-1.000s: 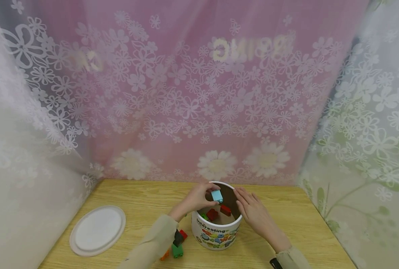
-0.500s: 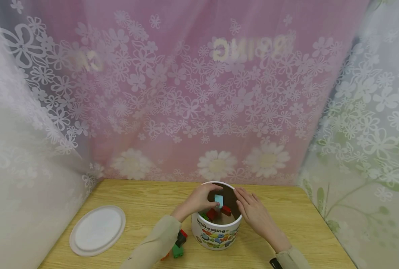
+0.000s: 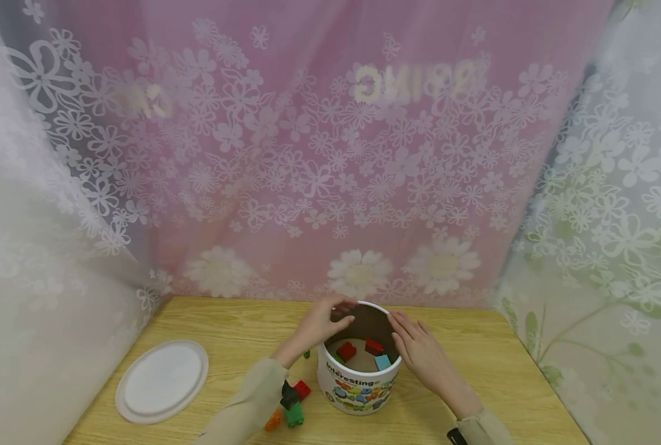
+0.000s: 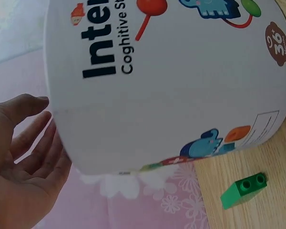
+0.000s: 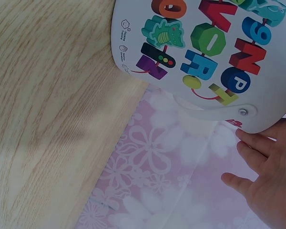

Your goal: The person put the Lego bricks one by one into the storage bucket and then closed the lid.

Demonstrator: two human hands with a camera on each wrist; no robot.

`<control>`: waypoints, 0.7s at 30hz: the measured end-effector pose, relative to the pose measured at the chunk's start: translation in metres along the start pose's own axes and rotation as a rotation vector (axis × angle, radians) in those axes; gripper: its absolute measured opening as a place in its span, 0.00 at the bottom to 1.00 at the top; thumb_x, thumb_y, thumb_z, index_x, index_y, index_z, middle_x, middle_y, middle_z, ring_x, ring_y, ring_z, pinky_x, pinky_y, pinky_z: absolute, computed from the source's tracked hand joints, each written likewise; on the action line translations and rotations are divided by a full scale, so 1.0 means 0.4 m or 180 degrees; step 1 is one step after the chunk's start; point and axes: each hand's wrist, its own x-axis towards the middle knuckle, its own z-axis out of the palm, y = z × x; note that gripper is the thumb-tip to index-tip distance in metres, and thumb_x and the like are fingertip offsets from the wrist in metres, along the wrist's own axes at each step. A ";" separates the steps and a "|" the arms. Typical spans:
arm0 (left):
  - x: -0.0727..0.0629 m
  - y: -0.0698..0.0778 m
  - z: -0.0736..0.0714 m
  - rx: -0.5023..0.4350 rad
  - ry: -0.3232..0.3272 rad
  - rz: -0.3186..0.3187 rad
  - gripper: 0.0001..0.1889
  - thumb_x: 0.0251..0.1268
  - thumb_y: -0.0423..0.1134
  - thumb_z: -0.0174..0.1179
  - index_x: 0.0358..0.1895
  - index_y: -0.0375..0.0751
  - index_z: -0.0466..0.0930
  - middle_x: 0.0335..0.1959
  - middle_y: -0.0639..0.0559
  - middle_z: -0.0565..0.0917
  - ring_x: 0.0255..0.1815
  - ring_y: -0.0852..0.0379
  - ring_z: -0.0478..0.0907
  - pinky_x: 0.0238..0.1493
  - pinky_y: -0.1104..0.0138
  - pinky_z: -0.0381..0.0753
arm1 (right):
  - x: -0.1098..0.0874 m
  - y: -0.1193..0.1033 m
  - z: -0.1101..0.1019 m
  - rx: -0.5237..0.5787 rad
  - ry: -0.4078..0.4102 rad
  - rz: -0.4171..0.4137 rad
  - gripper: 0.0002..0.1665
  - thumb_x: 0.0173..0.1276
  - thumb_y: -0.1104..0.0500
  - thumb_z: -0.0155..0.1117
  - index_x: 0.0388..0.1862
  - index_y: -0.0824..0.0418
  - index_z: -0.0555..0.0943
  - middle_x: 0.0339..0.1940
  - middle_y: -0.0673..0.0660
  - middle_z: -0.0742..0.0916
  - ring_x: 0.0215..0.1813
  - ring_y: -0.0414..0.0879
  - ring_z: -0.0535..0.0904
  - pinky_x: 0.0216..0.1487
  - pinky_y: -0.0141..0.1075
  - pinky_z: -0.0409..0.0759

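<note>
A round white bucket (image 3: 358, 392) with printed letters and pictures stands on the table. Inside it lie a light blue block (image 3: 383, 362), two red blocks (image 3: 346, 352) and a bit of green. My left hand (image 3: 321, 322) is over the bucket's left rim, thumb and fingers apart, holding nothing. In the left wrist view its fingers (image 4: 35, 148) are relaxed beside the rim. My right hand (image 3: 419, 349) rests with straight fingers on the right rim, near the handle's pivot (image 5: 243, 112) in the right wrist view.
Left of the bucket lie a red block (image 3: 302, 389), a black piece (image 3: 289, 394), a green block (image 3: 294, 415) and an orange piece (image 3: 272, 420). Another green block (image 4: 244, 190) is beside the bucket. A white round lid (image 3: 162, 382) lies at the left. Curtains enclose the wooden table (image 3: 241, 334).
My left hand has let go of the light blue block, which now lies in the bucket, and has drawn back up and left to the rim. The right hand has stayed put.
</note>
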 end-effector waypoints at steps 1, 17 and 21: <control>-0.003 -0.001 -0.006 -0.0049 0.0027 0.0000 0.17 0.72 0.36 0.63 0.60 0.35 0.80 0.55 0.39 0.84 0.53 0.44 0.82 0.56 0.52 0.84 | 0.000 -0.001 -0.001 0.0008 0.0011 -0.0009 0.27 0.76 0.59 0.60 0.71 0.67 0.74 0.71 0.63 0.77 0.71 0.61 0.73 0.70 0.63 0.68; -0.063 -0.026 -0.098 -0.0103 0.0486 -0.0230 0.21 0.69 0.35 0.66 0.64 0.44 0.79 0.60 0.46 0.83 0.58 0.44 0.80 0.61 0.49 0.80 | 0.001 -0.002 0.001 0.0052 0.0040 -0.0022 0.28 0.76 0.60 0.60 0.72 0.68 0.73 0.71 0.64 0.77 0.72 0.60 0.72 0.70 0.64 0.67; -0.087 -0.039 -0.120 -0.0156 0.0546 -0.0289 0.21 0.69 0.35 0.67 0.64 0.44 0.79 0.60 0.47 0.82 0.58 0.44 0.79 0.61 0.49 0.80 | 0.002 -0.003 0.000 0.0055 0.0011 -0.0014 0.28 0.76 0.60 0.60 0.72 0.68 0.73 0.71 0.64 0.77 0.72 0.61 0.72 0.71 0.63 0.67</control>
